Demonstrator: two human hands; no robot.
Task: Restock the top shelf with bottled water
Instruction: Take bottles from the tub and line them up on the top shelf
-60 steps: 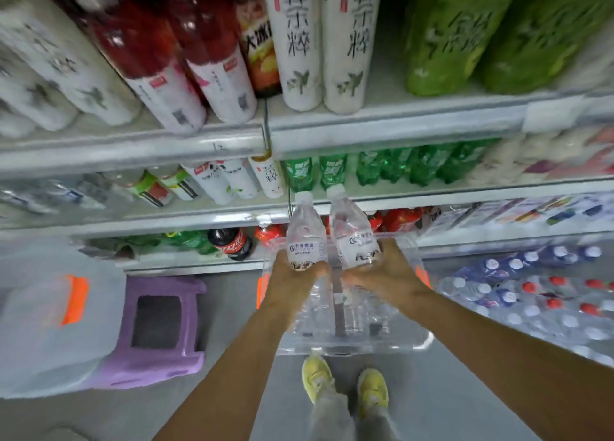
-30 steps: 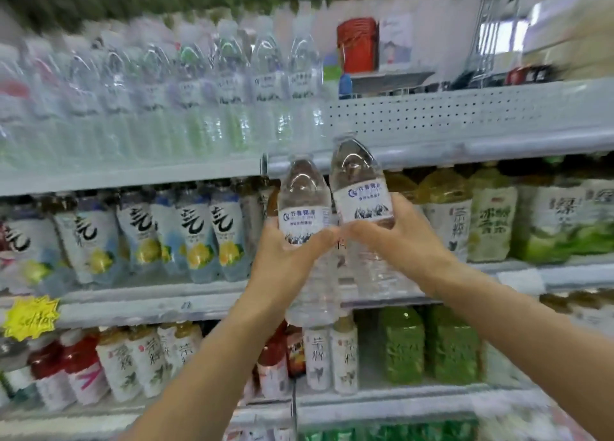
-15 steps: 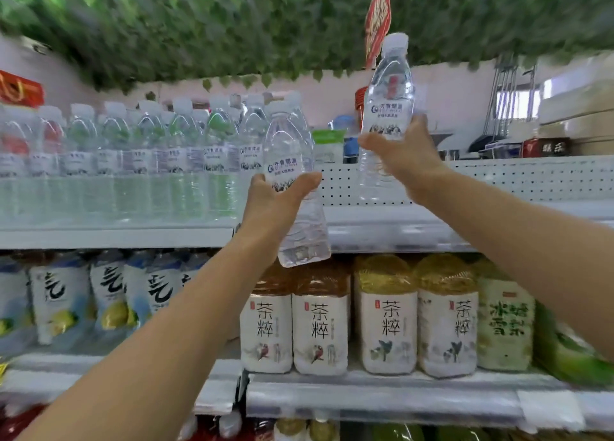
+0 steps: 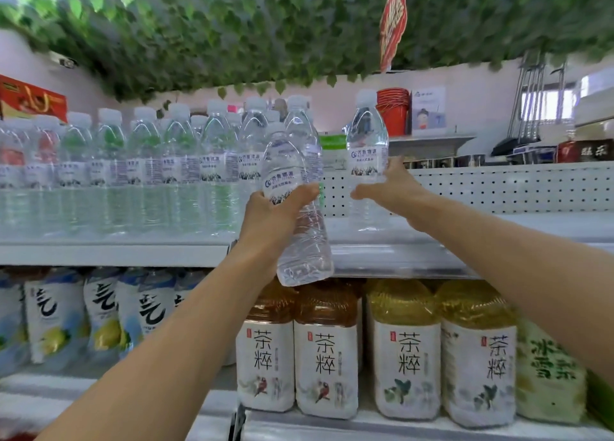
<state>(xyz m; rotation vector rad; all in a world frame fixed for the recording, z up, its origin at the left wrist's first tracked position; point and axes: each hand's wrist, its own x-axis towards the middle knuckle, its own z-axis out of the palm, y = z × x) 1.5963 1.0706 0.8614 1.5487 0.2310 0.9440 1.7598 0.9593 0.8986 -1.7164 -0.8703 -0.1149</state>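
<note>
My left hand [image 4: 272, 216] grips a clear water bottle [image 4: 294, 208] around its label, held in the air just in front of the top shelf [image 4: 465, 237], its base below the shelf edge. My right hand [image 4: 388, 191] holds a second water bottle [image 4: 367, 154] upright, with its base down on the top shelf. It stands a little apart from the row of stocked water bottles [image 4: 146, 171] that fills the shelf's left part. The shelf to the right of the second bottle is bare, backed by a white perforated panel [image 4: 498, 188].
Tea bottles with white labels [image 4: 405, 361] fill the shelf below, with blue-labelled drinks [image 4: 66, 314] to their left. Green leaf decoration [image 4: 265, 31] and a red sign [image 4: 393, 18] hang overhead. Red buckets [image 4: 393, 111] stand behind the shelf.
Both hands rose with the bottles from a low crate to the top shelf. In the last half second my right hand lowered its bottle onto the shelf; the left bottle stayed in front.
</note>
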